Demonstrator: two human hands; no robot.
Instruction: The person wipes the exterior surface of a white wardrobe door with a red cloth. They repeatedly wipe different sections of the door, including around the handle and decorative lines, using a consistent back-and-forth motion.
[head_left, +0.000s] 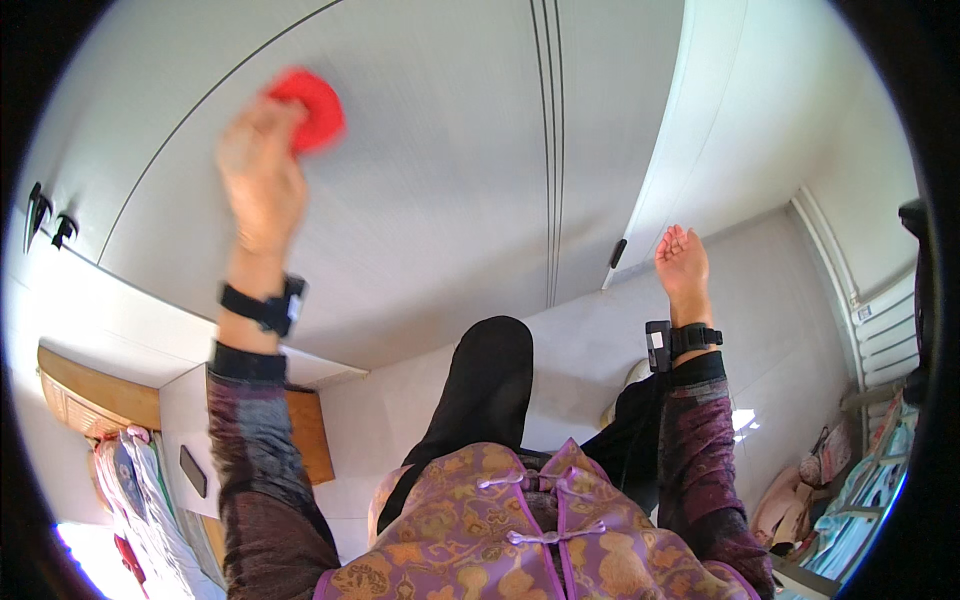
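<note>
A red cloth or pad (324, 112), blurred, is held in the fingers of my left hand (261, 169). It lies against or very near a pale grey door panel (420, 180); contact cannot be made out for certain. Dark vertical lines run down the panel to the right of the cloth. My right hand (682, 262) holds nothing, palm up with the fingers partly curled. It hovers over the floor, to the right of a small black door fitting (618, 253). Black straps with small boxes circle both wrists.
A black door handle (36, 214) is at the far left. Beyond my left arm stand a wooden bed (97, 390) with bedding (139, 480) and a dark phone-like object (193, 471). A white radiator (889, 330) and a metal rack (855, 510) with light blue cloth line the right side.
</note>
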